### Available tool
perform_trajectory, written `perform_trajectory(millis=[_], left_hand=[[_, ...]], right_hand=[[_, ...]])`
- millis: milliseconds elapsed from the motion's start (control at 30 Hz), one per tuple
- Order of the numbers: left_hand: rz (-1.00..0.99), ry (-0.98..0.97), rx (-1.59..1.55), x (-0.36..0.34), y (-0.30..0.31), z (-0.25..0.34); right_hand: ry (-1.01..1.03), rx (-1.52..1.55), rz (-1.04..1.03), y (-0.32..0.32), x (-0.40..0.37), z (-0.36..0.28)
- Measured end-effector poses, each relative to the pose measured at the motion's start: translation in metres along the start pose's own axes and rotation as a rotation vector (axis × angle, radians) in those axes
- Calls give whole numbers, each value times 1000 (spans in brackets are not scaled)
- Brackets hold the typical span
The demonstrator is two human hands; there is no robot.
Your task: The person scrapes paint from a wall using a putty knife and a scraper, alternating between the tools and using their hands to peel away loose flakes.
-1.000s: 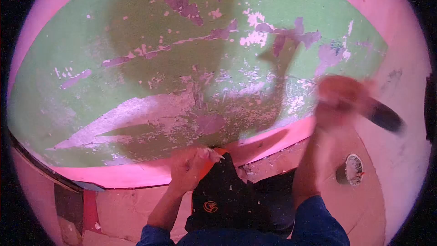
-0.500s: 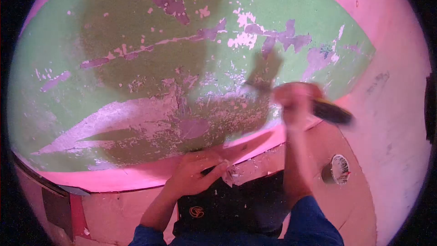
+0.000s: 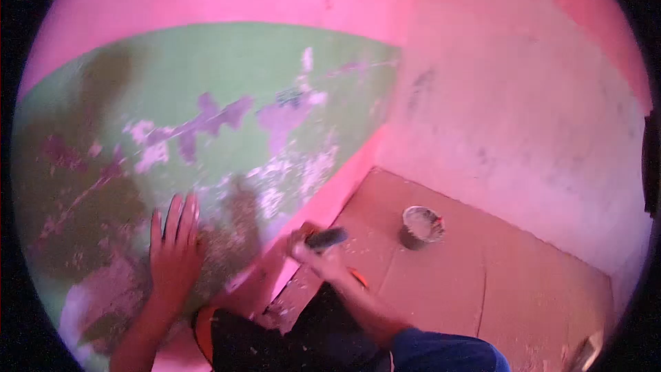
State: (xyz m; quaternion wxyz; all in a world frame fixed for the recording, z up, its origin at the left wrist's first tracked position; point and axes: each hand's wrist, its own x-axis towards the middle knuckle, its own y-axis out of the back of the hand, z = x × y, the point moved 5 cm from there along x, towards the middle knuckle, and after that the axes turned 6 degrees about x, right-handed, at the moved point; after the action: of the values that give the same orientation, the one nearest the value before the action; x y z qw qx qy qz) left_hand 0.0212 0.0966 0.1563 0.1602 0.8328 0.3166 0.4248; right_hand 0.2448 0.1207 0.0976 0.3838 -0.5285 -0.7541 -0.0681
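Note:
My left hand (image 3: pixel 175 251) lies against the green part of the wall (image 3: pixel 241 55), fingers stretched upward and slightly apart, with nothing visible in it. Peeled pale and purple patches mark the green paint above and beside it. Low at the wall's pink bottom band (image 3: pixel 354 169), my right hand (image 3: pixel 313 251) is closed around a scraper (image 3: pixel 328 237). The scraper's dark handle end sticks out to the right of the fist, and its blade is hidden.
A small bucket (image 3: pixel 422 224) with a splattered rim and pale contents stands on the brown floor covering (image 3: pixel 441 282) to the right. A pale, bare wall (image 3: pixel 502 117) meets the green one at a corner. My dark-clad legs (image 3: pixel 268 341) are at the bottom.
The view has swung to the right. My left hand has gone from near my lap up onto the wall. My right hand has lowered the scraper from the green area towards the bottom band.

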Motion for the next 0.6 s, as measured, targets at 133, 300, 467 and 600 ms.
perform_trajectory(millis=[133, 300, 467, 600], left_hand=[[-67, -231, -46, -13, -3, 17], [-110, -62, -70, -17, 1, 4], [-128, -235, 155, -44, 14, -19], [-79, -34, 44, -42, 36, -54]], right_hand=[[-242, -140, -147, 9, -37, -18], [-401, -314, 103, 8, -27, -40], [-36, 362, -101, -42, 51, -95], [471, 8, 63, -75, 81, -111]])
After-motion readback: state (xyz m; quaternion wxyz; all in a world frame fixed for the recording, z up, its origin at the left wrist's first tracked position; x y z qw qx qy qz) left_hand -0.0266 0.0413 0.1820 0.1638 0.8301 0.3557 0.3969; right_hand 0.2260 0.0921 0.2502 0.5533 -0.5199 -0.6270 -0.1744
